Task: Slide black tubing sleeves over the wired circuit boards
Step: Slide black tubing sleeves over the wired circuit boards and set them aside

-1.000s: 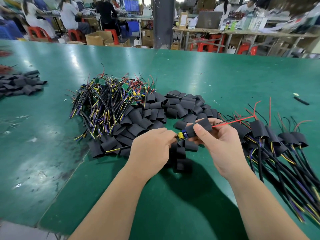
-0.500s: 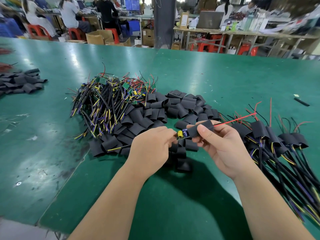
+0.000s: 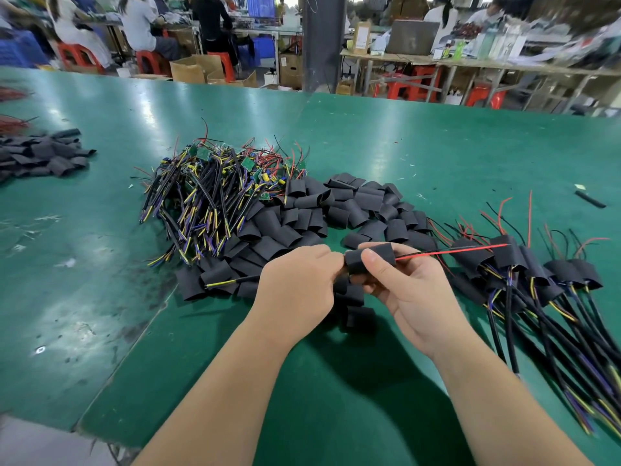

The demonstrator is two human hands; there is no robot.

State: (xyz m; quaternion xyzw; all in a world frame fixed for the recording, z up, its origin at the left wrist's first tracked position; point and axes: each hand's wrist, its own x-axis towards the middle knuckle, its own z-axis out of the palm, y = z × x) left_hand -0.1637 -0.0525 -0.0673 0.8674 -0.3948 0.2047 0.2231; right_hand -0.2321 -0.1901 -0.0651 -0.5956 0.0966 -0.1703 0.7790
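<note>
Now we see the green counter (image 3: 437, 146) carrying a heap of wired boards (image 3: 208, 193) and loose black sleeves (image 3: 302, 223) mid-counter, with sleeved boards (image 3: 537, 274) toward its right edge. Our left grip (image 3: 295, 290) curls round a cable (image 3: 242, 280); our right grip (image 3: 410, 287) pinches one sleeve (image 3: 369, 257) above the near edge, its red wire (image 3: 450, 252) protruding.

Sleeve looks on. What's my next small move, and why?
Probably lay it on the sleeved pile at right: the sleeve pinched by the right hand reaches the left hand gripping the cable, no board shows, and red wire exits its far end.
</note>
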